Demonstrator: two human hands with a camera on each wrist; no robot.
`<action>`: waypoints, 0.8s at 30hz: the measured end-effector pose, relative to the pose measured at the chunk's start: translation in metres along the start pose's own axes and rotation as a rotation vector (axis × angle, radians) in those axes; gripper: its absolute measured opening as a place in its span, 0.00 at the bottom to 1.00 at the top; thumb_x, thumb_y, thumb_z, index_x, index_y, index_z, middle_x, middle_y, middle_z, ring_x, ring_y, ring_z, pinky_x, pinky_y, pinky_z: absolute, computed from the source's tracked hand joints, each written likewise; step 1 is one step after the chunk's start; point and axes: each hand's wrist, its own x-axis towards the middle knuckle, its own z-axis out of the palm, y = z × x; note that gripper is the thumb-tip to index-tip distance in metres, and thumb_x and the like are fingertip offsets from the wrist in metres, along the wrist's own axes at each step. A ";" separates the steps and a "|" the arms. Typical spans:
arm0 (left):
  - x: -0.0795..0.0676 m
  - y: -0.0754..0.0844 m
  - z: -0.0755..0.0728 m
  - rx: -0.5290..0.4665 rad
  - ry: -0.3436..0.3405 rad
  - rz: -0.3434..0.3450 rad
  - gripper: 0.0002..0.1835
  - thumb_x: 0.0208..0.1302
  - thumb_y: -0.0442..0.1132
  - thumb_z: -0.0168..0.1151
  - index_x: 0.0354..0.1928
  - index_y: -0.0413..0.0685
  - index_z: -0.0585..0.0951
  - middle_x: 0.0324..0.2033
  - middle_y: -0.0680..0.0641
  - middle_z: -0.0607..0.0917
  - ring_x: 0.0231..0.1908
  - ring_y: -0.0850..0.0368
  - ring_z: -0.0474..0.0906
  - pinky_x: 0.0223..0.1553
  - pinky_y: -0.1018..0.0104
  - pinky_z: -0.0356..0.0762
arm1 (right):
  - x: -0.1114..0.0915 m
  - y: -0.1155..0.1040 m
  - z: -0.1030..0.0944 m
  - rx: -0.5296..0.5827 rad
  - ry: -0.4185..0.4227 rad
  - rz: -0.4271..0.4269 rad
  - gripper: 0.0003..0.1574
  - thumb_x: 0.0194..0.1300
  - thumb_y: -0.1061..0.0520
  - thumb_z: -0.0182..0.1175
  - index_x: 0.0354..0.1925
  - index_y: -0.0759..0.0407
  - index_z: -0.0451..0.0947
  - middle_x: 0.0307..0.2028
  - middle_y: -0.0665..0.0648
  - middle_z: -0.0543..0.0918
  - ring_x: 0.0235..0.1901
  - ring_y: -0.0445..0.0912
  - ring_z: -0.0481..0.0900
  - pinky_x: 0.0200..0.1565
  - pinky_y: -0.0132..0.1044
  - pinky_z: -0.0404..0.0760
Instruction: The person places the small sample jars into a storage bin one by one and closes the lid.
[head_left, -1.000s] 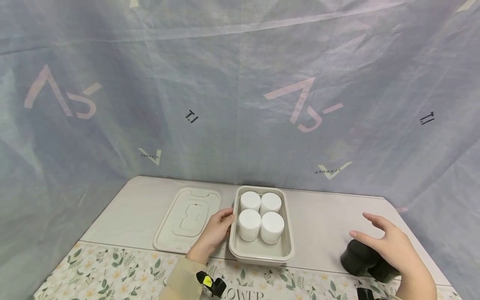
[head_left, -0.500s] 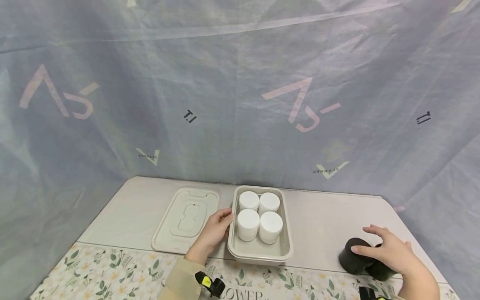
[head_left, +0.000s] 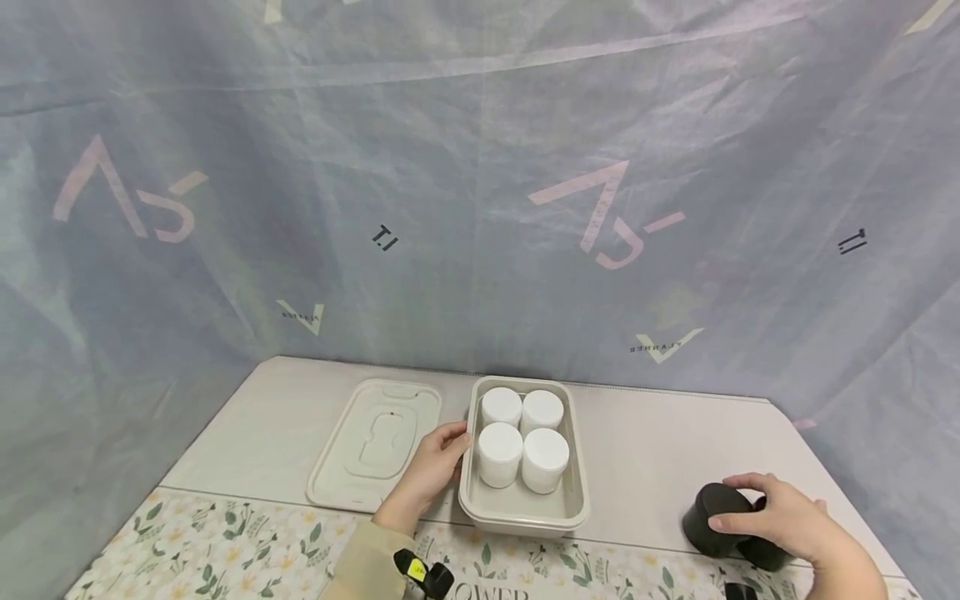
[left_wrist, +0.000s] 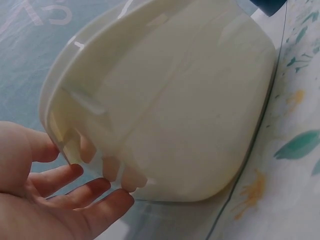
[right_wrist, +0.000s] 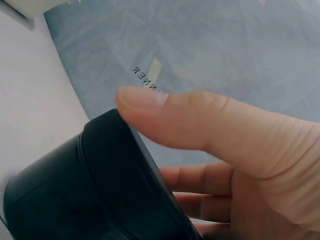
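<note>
A cream plastic tub point(head_left: 487, 504) with several white cylindrical jars point(head_left: 544, 450) inside stands at the middle of the table. My left hand point(head_left: 433, 465) touches its left side. In the left wrist view the extended fingertips point(left_wrist: 122, 197) meet the glossy outer wall, the thumb near the rim. At the right, my right hand point(head_left: 780, 517) is over two black jars. Its thumb point(right_wrist: 142, 100) lies at the lid edge of the nearer black jar point(head_left: 708, 521), and its other fingers reach behind the lid, tips hidden. The second black jar point(head_left: 761, 552) is partly covered by this hand.
A flat cream lid point(head_left: 375, 437) lies left of the tub. Under the front part of the table spreads a floral cloth point(head_left: 247, 542). A grey-blue curtain point(head_left: 450, 208) hangs behind and at both sides. Dark straps with devices sit on both wrists.
My right hand has come down onto the nearer black jar, its thumb now against the jar's front and its index finger at the lid's far edge. The left hand stays at the tub.
</note>
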 end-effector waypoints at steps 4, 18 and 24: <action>0.001 0.000 0.001 -0.003 -0.008 0.000 0.26 0.73 0.44 0.48 0.65 0.35 0.65 0.56 0.35 0.76 0.46 0.56 0.79 0.42 0.64 0.82 | 0.001 0.000 0.002 0.009 -0.010 0.005 0.44 0.52 0.41 0.68 0.58 0.67 0.69 0.48 0.74 0.77 0.55 0.79 0.63 0.44 0.82 0.43; 0.000 0.001 -0.002 -0.014 -0.010 0.017 0.25 0.72 0.42 0.48 0.64 0.33 0.66 0.54 0.34 0.77 0.46 0.55 0.80 0.44 0.62 0.82 | 0.005 -0.008 0.005 0.038 0.102 -0.030 0.45 0.55 0.42 0.66 0.59 0.71 0.64 0.50 0.74 0.78 0.54 0.77 0.66 0.47 0.81 0.41; -0.002 -0.001 -0.001 -0.013 -0.012 0.019 0.25 0.72 0.43 0.49 0.64 0.33 0.67 0.53 0.34 0.78 0.46 0.56 0.80 0.43 0.63 0.82 | 0.006 -0.018 0.008 0.110 0.138 -0.041 0.49 0.58 0.42 0.64 0.62 0.73 0.58 0.53 0.75 0.74 0.49 0.68 0.75 0.47 0.56 0.74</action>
